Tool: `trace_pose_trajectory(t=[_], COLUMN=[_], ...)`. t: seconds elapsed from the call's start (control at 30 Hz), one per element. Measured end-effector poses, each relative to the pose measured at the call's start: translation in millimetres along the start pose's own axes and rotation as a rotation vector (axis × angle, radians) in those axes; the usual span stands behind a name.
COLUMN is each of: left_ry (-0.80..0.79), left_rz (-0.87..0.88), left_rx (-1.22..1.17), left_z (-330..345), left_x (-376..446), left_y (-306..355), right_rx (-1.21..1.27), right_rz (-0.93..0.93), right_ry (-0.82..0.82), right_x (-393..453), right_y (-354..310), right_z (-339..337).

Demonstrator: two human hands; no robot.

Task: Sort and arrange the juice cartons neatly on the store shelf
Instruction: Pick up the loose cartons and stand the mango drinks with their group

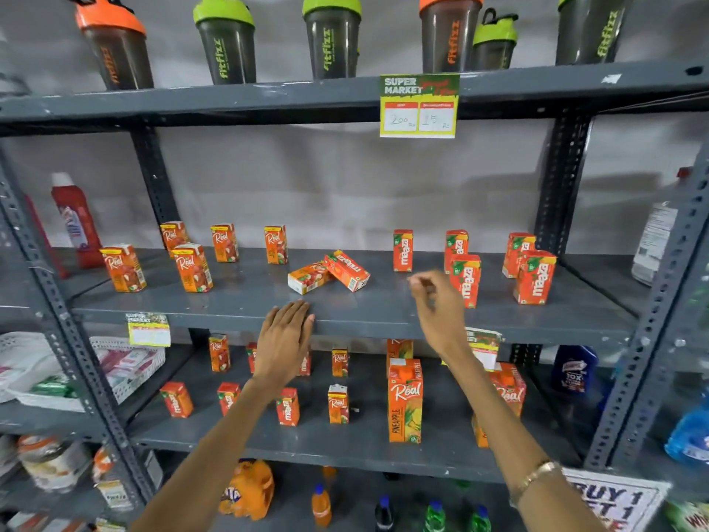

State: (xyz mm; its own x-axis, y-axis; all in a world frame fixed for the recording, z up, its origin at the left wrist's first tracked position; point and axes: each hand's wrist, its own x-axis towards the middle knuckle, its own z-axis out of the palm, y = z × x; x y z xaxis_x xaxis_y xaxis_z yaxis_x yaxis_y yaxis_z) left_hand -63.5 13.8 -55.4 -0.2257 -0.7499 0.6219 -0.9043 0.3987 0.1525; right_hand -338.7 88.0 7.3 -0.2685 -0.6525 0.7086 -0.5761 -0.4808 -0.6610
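Observation:
On the middle shelf point(245, 305) several small Real cartons point(192, 267) stand upright at the left, and several Maaza cartons point(535, 277) stand at the right. In the centre a Real carton point(307, 278) and a Maaza carton point(347, 270) lie on their sides, touching. My left hand point(286, 339) rests flat on the shelf's front edge, just below the fallen pair, holding nothing. My right hand point(437, 305) hovers over the shelf to the right of the fallen Maaza carton, fingers loosely curled and empty, partly covering a standing Maaza carton point(470, 276).
The shelf below holds more small cartons point(287, 407) and tall Real pineapple cartons point(404, 401). Shaker bottles point(332, 36) line the top shelf, with a price tag point(419, 105) on its edge. A red bottle point(76, 220) stands far left; soft drink bottles point(321, 504) sit at the bottom.

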Motion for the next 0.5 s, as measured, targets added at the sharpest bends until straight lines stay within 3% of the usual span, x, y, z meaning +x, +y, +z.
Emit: trace_pose_trajectory(t=[0.27,0.4,0.5], left_ry=[-0.086,-0.110,-0.087], left_rz=[0.066,0.085,0.121], left_rx=[-0.020,-0.060,-0.065], left_z=[-17.0,-16.5,-12.7], left_x=[11.2,16.7,16.0], left_y=[-58.1,-86.8,-92.9], right_rx=[-0.145,-0.344,-0.331], right_rz=[0.199,0.364,0.465], right_ry=[-0.152,-0.164,-0.233], right_x=[61.1,77.8,90.2], right_y=[-10.6,0.7,4.9], right_z=[115.7,145.4,152.1])
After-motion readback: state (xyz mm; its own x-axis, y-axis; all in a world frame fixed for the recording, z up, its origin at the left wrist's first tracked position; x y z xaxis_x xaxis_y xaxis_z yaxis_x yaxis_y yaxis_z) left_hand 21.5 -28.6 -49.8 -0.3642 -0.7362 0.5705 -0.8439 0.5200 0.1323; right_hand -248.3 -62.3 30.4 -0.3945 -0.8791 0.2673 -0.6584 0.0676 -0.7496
